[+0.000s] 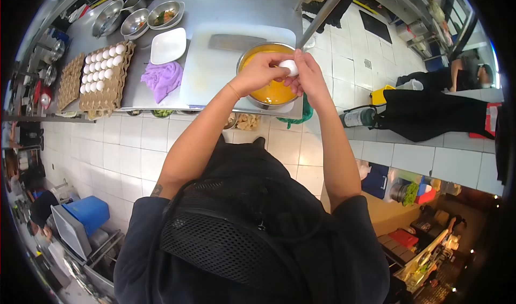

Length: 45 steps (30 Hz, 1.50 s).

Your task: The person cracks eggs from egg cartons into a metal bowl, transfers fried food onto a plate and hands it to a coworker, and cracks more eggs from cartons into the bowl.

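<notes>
A white egg (289,66) is held between my two hands, over a metal bowl (239,62) of yellow-orange beaten egg (271,93). My left hand (262,73) grips the egg from its left side, and my right hand (309,76) closes on it from the right. No crack can be made out in the shell. The bowl stands at the right end of a white cutting board (207,78), just beside a wide knife blade (236,42). More white eggs (100,67) fill part of a cardboard tray (115,86) at the left of the counter.
A purple cloth (162,80) and a white square dish (168,45) lie left of the board. Behind them stand metal bowls (165,16), some with chopped food. An empty egg tray (70,82) is at the far left. People (43,212) are at the edges of the view.
</notes>
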Tool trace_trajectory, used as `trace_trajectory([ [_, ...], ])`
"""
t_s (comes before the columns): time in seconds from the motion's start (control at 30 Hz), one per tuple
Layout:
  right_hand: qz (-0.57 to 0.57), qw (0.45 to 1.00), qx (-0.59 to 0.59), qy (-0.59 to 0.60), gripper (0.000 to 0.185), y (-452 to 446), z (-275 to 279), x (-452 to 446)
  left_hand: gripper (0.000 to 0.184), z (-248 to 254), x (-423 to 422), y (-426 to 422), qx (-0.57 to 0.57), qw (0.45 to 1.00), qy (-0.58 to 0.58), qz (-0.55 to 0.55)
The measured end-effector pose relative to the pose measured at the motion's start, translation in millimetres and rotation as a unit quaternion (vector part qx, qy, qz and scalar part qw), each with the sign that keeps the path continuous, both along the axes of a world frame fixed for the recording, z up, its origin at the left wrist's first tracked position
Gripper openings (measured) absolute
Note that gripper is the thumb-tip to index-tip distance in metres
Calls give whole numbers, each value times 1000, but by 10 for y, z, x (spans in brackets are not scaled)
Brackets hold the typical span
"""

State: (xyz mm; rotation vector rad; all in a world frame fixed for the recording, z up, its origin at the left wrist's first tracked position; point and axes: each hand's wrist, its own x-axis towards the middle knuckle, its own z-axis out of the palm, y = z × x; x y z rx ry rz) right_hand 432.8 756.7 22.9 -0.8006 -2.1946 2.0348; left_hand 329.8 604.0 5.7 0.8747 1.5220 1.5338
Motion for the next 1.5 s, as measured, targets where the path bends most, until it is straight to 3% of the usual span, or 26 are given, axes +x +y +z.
trace_trajectory([
  [0.07, 16, 1000, 15, -17, 47, -3, -33, 53, 48, -208, 11, -9, 39, 992, -106, 62],
  [0.13, 6, 985, 135, 105, 39, -42, -211, 102, 45, -242, 18, -16, -2, 990, -101, 101],
  [0.23, 47, 962, 230, 142, 35, -73, -486, 66, 40, -351, 13, -2, -78, 986, -66, 129],
  [0.47, 21, 969, 233, 77, 30, -33, -553, -83, 38, -296, -74, 38, -143, 983, 69, 97],
  [0.6, -6, 962, 252, 104, 30, -59, -387, -153, 38, -211, -133, 10, -115, 986, 50, 110],
  [0.7, 3, 966, 208, 155, 29, 9, -188, -165, 40, -16, -253, -46, -93, 980, 121, 128],
  [0.77, 18, 968, 176, 181, 30, 67, 67, -181, 40, 293, -326, -74, -23, 933, 339, 117],
  [0.83, 61, 864, 301, 398, 30, 144, 358, -234, 43, 652, -373, -96, 32, 923, 369, 101],
  [0.9, 84, 845, 340, 403, 29, 224, 713, -191, 43, 988, -427, -87, 112, 781, 608, 92],
  [1.0, 56, 747, 466, 472, 30, 364, 1127, -164, 46, 1513, -341, 7, 139, 739, 651, 101],
  [1.1, 30, 734, 450, 507, 33, 514, 1474, -37, 48, 1863, -212, 287, 215, 703, 668, 118],
  [1.13, 20, 732, 439, 520, 35, 597, 1493, 2, 58, 2005, -83, 358, 176, 750, 634, 67],
  [1.17, 20, 733, 440, 519, 35, 663, 1452, 50, 58, 1952, -28, 516, 177, 751, 633, 66],
  [1.23, -79, 769, 376, 510, 37, 797, 1216, 150, 50, 1685, 35, 909, 218, 770, 594, 83],
  [1.27, -110, 779, 383, 484, 38, 912, 959, 219, 55, 1485, 59, 1098, 214, 793, 569, 44],
  [1.33, -159, 848, 368, 346, 37, 1143, 230, 430, 65, 813, 72, 1415, 142, 829, 541, -17],
  [1.37, -137, 875, 400, 235, 42, 1248, -218, 583, 70, 477, 39, 1497, 73, 841, 535, -36],
  [1.4, -107, 920, 350, 142, 57, 1262, -730, 748, 71, 338, 14, 1452, 66, 840, 538, -17],
  [1.43, -50, 897, 419, 127, 80, 1364, -1528, 1024, 72, 278, -24, 1247, 52, 837, 545, 2],
  [1.47, -20, 944, 326, -43, 88, 1266, -1920, 1355, 70, 467, -23, 923, 12, 903, 429, 5],
  [1.5, 1, 923, 384, -30, 81, 1213, -2548, 1762, 67, 693, -25, 631, -17, 952, 304, 15],
])
